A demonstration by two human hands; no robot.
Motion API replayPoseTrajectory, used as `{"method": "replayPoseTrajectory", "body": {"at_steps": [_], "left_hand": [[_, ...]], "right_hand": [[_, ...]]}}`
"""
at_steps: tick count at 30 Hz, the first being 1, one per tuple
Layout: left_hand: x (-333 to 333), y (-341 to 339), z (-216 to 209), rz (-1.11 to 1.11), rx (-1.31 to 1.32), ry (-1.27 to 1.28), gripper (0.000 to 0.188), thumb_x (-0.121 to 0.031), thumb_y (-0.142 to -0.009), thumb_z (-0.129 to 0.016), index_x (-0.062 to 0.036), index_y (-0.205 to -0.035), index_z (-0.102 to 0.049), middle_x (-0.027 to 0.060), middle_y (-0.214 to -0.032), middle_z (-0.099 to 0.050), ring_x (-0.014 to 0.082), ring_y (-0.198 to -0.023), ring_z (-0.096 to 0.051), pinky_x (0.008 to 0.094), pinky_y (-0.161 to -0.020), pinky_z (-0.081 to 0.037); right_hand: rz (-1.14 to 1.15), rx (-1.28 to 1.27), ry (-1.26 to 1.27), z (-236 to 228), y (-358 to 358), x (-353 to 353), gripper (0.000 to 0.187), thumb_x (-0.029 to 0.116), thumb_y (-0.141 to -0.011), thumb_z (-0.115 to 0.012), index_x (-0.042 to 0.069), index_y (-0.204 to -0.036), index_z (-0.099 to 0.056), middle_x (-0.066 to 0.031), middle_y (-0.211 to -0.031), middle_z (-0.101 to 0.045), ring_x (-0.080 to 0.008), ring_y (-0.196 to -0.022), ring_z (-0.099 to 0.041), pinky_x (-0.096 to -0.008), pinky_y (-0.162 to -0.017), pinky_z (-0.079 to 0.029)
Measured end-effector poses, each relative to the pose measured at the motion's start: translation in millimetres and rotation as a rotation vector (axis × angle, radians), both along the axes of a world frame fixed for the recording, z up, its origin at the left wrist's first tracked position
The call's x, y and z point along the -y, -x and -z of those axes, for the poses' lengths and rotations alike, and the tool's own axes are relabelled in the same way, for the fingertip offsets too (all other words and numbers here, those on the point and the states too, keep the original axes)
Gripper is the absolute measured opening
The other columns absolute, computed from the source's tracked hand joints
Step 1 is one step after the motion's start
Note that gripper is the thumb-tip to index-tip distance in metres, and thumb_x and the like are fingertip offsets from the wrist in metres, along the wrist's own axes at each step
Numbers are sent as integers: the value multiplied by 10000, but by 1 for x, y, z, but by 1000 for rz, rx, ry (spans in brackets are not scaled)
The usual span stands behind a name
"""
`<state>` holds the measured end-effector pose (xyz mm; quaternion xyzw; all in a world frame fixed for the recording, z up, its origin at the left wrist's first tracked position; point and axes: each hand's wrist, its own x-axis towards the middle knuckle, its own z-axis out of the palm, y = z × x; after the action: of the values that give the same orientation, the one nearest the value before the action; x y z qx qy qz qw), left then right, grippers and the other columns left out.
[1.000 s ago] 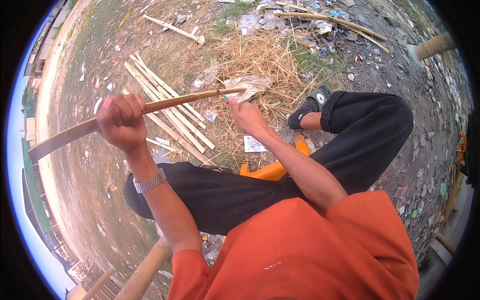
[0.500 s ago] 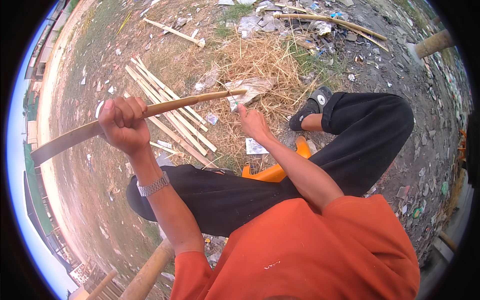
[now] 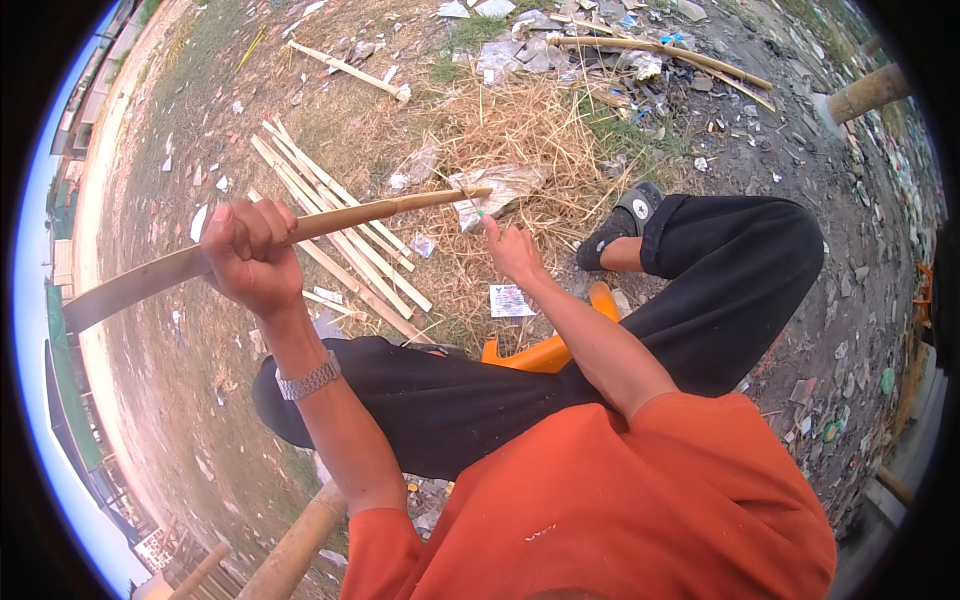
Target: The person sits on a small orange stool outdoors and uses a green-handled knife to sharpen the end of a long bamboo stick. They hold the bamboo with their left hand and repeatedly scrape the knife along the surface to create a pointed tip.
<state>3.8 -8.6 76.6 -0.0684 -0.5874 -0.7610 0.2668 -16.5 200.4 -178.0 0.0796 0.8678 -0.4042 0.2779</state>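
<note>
My left hand [image 3: 252, 250] is closed round a long split-bamboo strip [image 3: 350, 216], which slants from the far left up towards the middle. The strip's narrow end reaches just past my right hand [image 3: 515, 252]. That hand is closed on a slim tool with a bit of green [image 3: 481, 213] showing at the fingertips. A thin line runs from the green across the strip's end; it looks like a narrow blade, but is too small to be sure. Several pale split strips [image 3: 340, 220] lie on the ground beyond my left forearm.
An orange plastic seat [image 3: 535, 354] is partly under my legs. Dry straw [image 3: 525, 125] is heaped ahead, with a crumpled pale sheet [image 3: 510, 190] on it. Bamboo pieces [image 3: 660, 46] lie among litter at the back right. A thick bamboo pole [image 3: 300, 535] stands at lower left.
My right hand has shifted slightly nearer to me, and the green bit has moved off the strip's end a little. My left hand and the strip have hardly moved.
</note>
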Motion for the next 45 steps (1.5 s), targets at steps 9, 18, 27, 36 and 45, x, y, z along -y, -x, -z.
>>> {"method": "replayPoseTrajectory", "body": {"at_steps": [9,18,27,36,45], "left_hand": [[-4,1,-2,44,-45,64,402,-180,-927,-396,-160,-571,-212,-19,-494,-195,96,-427,-190,301,-484,-271],[3,3,0,36,-36,-16,392,-157,-915,-377,-142,-552,-229,-7,-473,-216,107,-411,-205,316,-454,-302],[3,1,2,126,-36,19,390,-152,-911,-381,-141,-555,-222,-5,-486,-212,110,-419,-202,315,-462,-269],[3,0,1,39,-30,-28,395,-154,-913,-374,-141,-553,-212,-7,-480,-201,112,-416,-204,316,-458,-275],[5,3,2,88,-55,-52,405,-170,-895,-396,-149,-539,-204,-9,-473,-204,109,-402,-197,307,-438,-255]], "right_hand": [[91,33,-55,40,-3,-19,783,572,-948,-269,-108,-923,-658,-362,-941,-607,-473,-959,-597,-514,-859,-466],[73,-40,99,18,2,8,838,608,-935,-257,-112,-760,-649,-365,-811,-605,-479,-862,-618,-518,-790,-478],[95,-57,10,38,-1,-6,852,631,-919,-280,-118,-692,-618,-357,-734,-595,-473,-759,-618,-521,-772,-465],[164,25,-43,66,2,-3,797,606,-928,-291,-93,-876,-672,-359,-911,-615,-472,-926,-611,-514,-822,-469],[196,128,-56,92,7,-4,806,608,-937,-246,-77,-934,-671,-366,-975,-601,-454,-987,-598,-512,-896,-435]]}}
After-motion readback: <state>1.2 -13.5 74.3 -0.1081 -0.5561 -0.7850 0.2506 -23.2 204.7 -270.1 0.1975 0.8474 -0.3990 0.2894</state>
